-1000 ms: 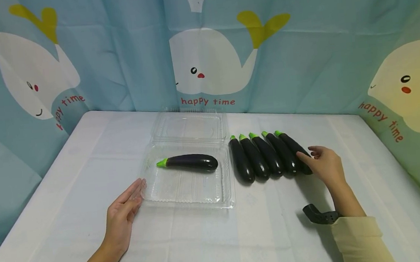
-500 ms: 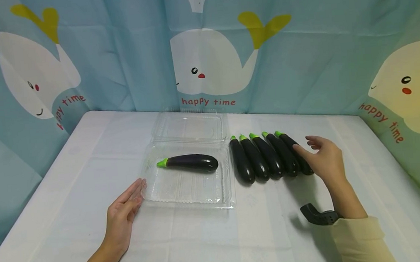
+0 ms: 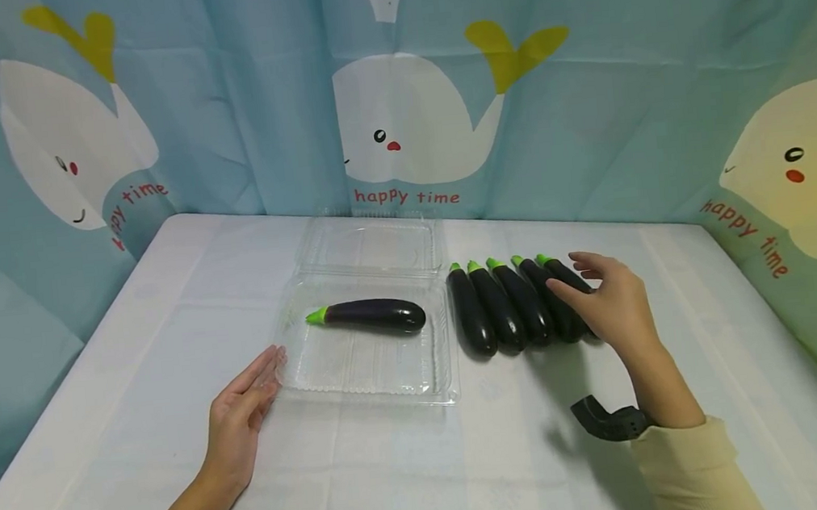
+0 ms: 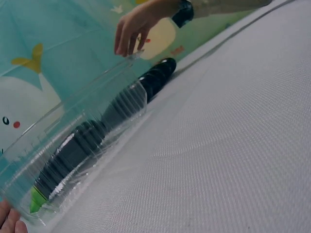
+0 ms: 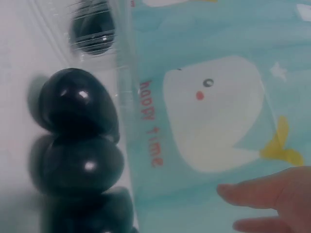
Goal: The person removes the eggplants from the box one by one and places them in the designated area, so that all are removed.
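A clear plastic clamshell container point(image 3: 360, 368) lies open on the table, its lid point(image 3: 371, 246) folded back. One dark eggplant point(image 3: 379, 316) with a green stem end lies crosswise inside the base. Straight fingers of my left hand point(image 3: 236, 420) touch the container's left side. Several more eggplants point(image 3: 472, 318) lie side by side to the right of it, stems pointing away. Over the right end of that row is my right hand point(image 3: 620, 301), thumb and fingers spread apart and holding nothing; it hides part of the rightmost eggplants. The left wrist view shows the right hand point(image 4: 138, 29) raised above the row.
A white cloth covers the table point(image 3: 398, 474). Behind it and at both sides hangs a blue-green curtain point(image 3: 623, 123) printed with whales. A black band point(image 3: 613, 422) with a curved piece is on my right wrist.
My right hand has shifted left and a little upward, from beside the rightmost eggplant to above the end of the row. My left hand and the container have stayed put.
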The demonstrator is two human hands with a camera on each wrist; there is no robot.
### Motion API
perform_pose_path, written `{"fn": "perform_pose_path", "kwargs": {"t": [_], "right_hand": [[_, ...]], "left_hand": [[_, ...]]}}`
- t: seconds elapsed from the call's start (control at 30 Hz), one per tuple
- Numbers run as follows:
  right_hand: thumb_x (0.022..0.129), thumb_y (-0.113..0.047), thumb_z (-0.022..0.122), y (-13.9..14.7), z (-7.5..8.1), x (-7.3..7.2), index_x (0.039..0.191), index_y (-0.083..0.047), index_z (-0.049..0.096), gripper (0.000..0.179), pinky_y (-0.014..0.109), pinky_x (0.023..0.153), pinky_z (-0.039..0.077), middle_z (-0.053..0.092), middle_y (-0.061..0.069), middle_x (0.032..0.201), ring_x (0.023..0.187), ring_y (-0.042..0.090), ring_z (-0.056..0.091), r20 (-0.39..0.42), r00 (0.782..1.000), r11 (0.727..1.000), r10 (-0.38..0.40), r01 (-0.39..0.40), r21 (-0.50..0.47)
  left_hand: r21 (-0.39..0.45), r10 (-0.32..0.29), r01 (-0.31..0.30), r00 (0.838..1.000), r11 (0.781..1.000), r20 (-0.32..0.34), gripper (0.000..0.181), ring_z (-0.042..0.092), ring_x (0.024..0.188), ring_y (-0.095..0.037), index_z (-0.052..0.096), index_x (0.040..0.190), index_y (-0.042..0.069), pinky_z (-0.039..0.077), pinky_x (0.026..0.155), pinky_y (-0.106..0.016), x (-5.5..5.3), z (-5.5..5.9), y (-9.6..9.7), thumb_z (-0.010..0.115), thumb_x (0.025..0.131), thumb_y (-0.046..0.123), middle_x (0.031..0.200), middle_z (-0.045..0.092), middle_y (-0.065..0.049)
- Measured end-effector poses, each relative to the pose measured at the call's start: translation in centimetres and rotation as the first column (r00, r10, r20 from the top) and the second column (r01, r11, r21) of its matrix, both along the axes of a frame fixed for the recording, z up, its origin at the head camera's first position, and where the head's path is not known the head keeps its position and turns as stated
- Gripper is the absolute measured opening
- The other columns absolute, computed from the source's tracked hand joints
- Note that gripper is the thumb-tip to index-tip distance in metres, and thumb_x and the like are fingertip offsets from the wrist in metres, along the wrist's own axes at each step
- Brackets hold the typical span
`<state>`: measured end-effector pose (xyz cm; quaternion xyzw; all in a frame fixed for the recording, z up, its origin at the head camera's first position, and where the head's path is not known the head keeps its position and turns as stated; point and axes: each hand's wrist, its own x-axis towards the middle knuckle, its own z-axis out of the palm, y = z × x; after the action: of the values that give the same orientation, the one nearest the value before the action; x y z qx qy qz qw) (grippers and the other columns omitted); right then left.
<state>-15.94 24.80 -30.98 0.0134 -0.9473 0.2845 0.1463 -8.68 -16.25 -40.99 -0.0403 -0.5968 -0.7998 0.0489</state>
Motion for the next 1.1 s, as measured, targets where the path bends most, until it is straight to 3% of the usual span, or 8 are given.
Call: {"fn": "perform_pose_path", "kwargs": {"t": [0.37,0.63,1.1], "right_hand": [[0.084,-0.024,0.067,-2.6,0.2,-0.5,0.124,0.006,0.052,0.052,0.053,0.084,0.043,0.055,0.026,0.112,0.104,0.039,0.052,-0.001,0.995,0.995,0.1,-0.1,-0.019],[0.082,-0.02,0.07,-5.5,-0.3,-0.7,0.122,0.004,0.054,0.049,0.049,0.084,0.045,0.056,0.023,0.113,0.105,0.035,0.053,-0.017,0.984,0.984,0.178,-0.178,-0.019],[0.077,-0.021,0.075,-10.7,-1.5,-0.7,0.12,0.0,0.058,0.051,0.044,0.09,0.043,0.058,0.017,0.112,0.106,0.03,0.053,-0.018,0.956,0.954,0.293,-0.291,0.073]], "left_hand": [[-0.01,0.01,-0.01,1.0,1.0,0.005,0.043,0.043,0.122,-0.01,0.034,0.133,-0.015,0.036,0.096,-0.019,-0.1,-0.1,0.1,0.041,0.093,-0.003,0.134,0.047,-0.009],[-0.011,0.014,-0.014,1.0,1.0,0.004,0.043,0.044,0.122,-0.009,0.034,0.133,-0.015,0.036,0.096,-0.019,-0.1,-0.1,-0.1,0.041,0.093,-0.004,0.134,0.046,-0.01],[-0.011,0.016,-0.016,1.0,1.0,0.019,0.043,0.045,0.121,-0.007,0.034,0.133,-0.015,0.037,0.095,-0.018,-0.1,0.0,0.1,0.043,0.094,-0.001,0.133,0.048,-0.005]]}}
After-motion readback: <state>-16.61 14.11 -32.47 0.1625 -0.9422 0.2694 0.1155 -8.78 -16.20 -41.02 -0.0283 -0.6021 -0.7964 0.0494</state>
